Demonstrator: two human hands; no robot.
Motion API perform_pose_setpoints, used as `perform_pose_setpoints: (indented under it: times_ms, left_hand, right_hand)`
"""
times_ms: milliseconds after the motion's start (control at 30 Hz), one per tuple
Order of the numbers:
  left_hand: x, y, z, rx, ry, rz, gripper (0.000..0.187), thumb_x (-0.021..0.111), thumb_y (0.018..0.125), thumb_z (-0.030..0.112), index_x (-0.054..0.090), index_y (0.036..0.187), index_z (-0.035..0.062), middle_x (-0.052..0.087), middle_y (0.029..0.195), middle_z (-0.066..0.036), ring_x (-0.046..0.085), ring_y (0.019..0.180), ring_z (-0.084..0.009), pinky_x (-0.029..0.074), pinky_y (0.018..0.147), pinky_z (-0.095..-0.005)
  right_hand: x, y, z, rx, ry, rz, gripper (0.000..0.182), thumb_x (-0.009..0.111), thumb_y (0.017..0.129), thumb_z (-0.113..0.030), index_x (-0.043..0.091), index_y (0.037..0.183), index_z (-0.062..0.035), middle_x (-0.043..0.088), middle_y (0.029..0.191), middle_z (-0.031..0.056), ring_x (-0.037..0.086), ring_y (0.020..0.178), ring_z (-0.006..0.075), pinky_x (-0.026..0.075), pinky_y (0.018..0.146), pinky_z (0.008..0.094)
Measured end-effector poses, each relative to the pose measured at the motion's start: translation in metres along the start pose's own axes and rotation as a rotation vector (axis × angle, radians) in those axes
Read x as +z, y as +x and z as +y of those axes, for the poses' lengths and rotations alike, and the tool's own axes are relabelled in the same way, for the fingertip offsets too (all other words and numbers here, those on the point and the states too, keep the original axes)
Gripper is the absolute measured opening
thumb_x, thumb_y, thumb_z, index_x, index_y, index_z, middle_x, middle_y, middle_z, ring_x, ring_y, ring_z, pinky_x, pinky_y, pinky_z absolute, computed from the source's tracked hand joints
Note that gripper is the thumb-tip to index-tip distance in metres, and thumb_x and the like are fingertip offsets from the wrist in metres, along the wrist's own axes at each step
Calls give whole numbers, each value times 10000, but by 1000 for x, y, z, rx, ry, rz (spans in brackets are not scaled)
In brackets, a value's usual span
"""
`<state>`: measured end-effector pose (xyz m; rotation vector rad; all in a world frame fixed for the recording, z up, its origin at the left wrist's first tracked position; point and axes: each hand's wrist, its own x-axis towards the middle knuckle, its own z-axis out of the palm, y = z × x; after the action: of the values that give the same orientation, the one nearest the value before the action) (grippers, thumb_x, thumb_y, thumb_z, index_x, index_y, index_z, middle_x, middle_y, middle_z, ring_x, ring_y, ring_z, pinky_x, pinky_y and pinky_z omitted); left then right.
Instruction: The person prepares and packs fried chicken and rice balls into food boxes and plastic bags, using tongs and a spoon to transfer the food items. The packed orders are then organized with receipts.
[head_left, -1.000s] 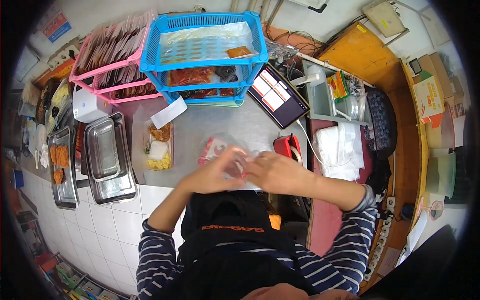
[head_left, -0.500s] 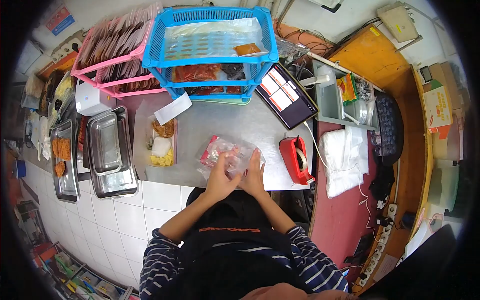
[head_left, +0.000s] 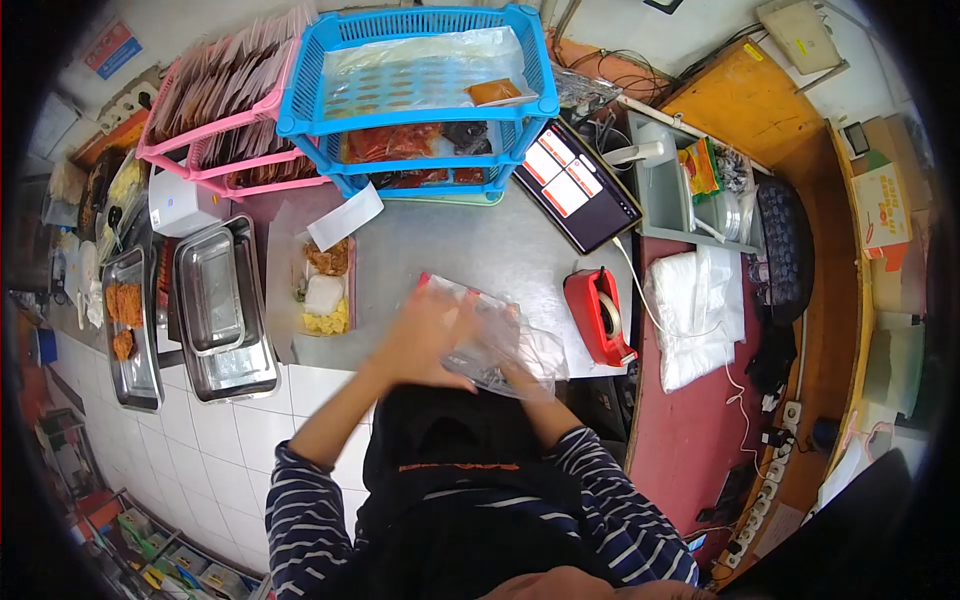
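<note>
A clear plastic bag (head_left: 500,345) with something red and white inside is between my hands at the front edge of the metal table (head_left: 400,240). My left hand (head_left: 425,335) lies over the bag's left part, smeared by motion. Most of my right hand (head_left: 520,380) is hidden under the crumpled plastic at the bag's right side. To the left rests an open box of food (head_left: 325,295) with a brown piece, white rice and something yellow. A white paper slip (head_left: 345,217) lies across the box's upper edge. A red tape dispenser (head_left: 598,317) stands to the right.
Blue stacked baskets (head_left: 415,122) and pink racks of packets (head_left: 215,150) stand at the back. A tablet (head_left: 578,187) leans beside them. Metal trays (head_left: 222,370) are at the left, with fried food (head_left: 124,305) in one. White plastic bags (head_left: 690,320) lie on the red surface at right.
My left hand has moved left and up over the bag. My right hand has shifted slightly down and right beneath the plastic, and the bag has spread rightward.
</note>
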<state>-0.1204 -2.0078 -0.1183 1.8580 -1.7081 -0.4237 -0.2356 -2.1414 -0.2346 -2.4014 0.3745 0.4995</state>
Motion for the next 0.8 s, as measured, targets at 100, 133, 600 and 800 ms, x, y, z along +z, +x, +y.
perform_pose_setpoints:
  times_ms: [100,133,600,800]
  left_hand:
    - [35,-12,-65,-168,275,10,923,729,454,544,407,1214,131,357,1279,-146,290,1210,-349,156,1002,-521]
    - [50,-11,-80,-64,290,-88,910,704,510,500,364,1241,78,370,1265,-173,313,1197,-345,150,1006,-518]
    - [110,5,-99,-117,-186,3,550,667,648,347,516,1122,113,507,1113,-104,421,1071,-294,258,966,-437]
    - [137,24,-98,7,-14,-224,603,602,687,426,457,1192,130,469,1186,-131,392,1124,-307,241,976,-435]
  right_hand:
    - [-12,9,-1,60,-148,-264,676,587,687,-382,338,1212,-35,441,1104,171,436,1012,268,331,811,436]
    - [-16,11,-2,74,-185,-324,652,577,695,-381,356,1204,-41,458,1087,165,456,993,264,346,799,427]
    - [-20,-10,-15,187,-37,515,361,637,606,-215,601,945,-96,536,835,137,495,884,319,341,805,378]
    - [-34,-16,-31,233,89,418,376,609,636,-180,568,984,-43,590,900,179,551,881,290,417,747,380]
